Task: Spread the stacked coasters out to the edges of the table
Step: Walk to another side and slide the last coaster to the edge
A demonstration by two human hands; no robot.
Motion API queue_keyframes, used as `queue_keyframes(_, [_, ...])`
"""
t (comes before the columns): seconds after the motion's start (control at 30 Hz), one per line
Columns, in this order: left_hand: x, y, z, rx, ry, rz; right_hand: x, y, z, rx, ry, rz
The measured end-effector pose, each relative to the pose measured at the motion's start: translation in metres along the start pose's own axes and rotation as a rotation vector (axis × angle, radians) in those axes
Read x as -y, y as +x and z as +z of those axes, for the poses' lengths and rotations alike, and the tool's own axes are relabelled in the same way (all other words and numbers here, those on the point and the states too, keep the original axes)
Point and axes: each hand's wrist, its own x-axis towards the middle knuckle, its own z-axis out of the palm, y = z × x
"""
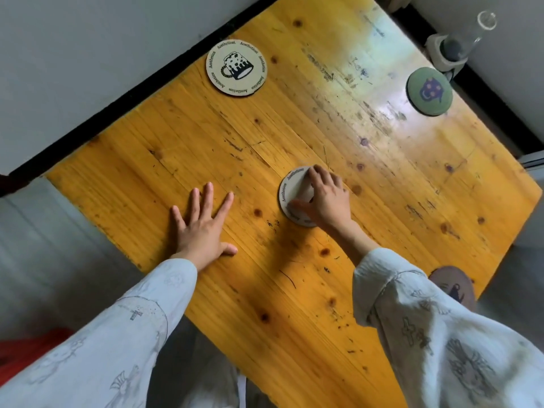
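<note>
A cream coaster (290,191) with black lettering lies near the middle of the yellow wooden table (294,136). My right hand (325,198) rests on it with fingertips and thumb pressing its top, covering its right half. My left hand (203,222) lies flat on the bare wood to the left, fingers spread, holding nothing. Another cream coaster (236,67) with a mug drawing sits by the far left edge. A green coaster (429,91) with a purple figure sits at the far right edge. A brownish coaster (454,285) shows partly behind my right sleeve at the near right edge.
A clear glass bottle (471,36) and a white fitting stand on the floor beyond the far right corner. A grey wall runs along the table's far left side. Something red (26,351) lies at the lower left on the floor.
</note>
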Motion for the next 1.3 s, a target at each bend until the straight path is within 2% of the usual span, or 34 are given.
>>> queue_keyframes(0.17, [-0.001,-0.005,0.0,-0.015,-0.032,0.011,0.015,-0.036,0.019,0.077,-0.059,-0.089])
queue_keyframes(0.27, [-0.001,-0.018,0.008,-0.091,-0.081,0.032,0.025,-0.054,0.026,0.111,-0.062,-0.121])
queue_keyframes(0.43, [-0.008,-0.05,0.027,-0.178,-0.336,0.077,0.036,-0.081,0.035,0.168,-0.039,-0.222])
queue_keyframes(0.53, [-0.015,-0.064,0.032,-0.231,-0.536,0.069,0.037,-0.101,0.043,0.212,0.108,-0.291])
queue_keyframes(0.6, [-0.019,-0.066,0.03,-0.237,-0.595,0.067,0.034,-0.115,0.047,0.142,0.29,-0.225])
queue_keyframes(0.67, [-0.026,-0.061,0.026,-0.207,-0.602,0.083,0.028,-0.129,0.05,0.006,0.462,-0.014])
queue_keyframes(0.73, [-0.034,-0.052,0.02,-0.134,-0.581,0.103,0.021,-0.142,0.051,-0.057,0.582,0.222])
queue_keyframes(0.87, [-0.054,-0.039,0.011,0.026,-0.5,0.194,0.018,-0.16,0.055,0.031,0.713,0.437])
queue_keyframes(0.97, [-0.06,-0.045,0.015,0.062,-0.458,0.235,0.028,-0.162,0.057,0.137,0.931,0.569])
queue_keyframes(1.07, [-0.05,-0.06,0.024,0.034,-0.502,0.182,0.036,-0.16,0.056,0.175,1.027,0.603])
queue_keyframes(1.3, [-0.006,-0.104,0.042,-0.045,-0.77,-0.065,0.062,-0.151,0.046,0.243,1.016,0.457])
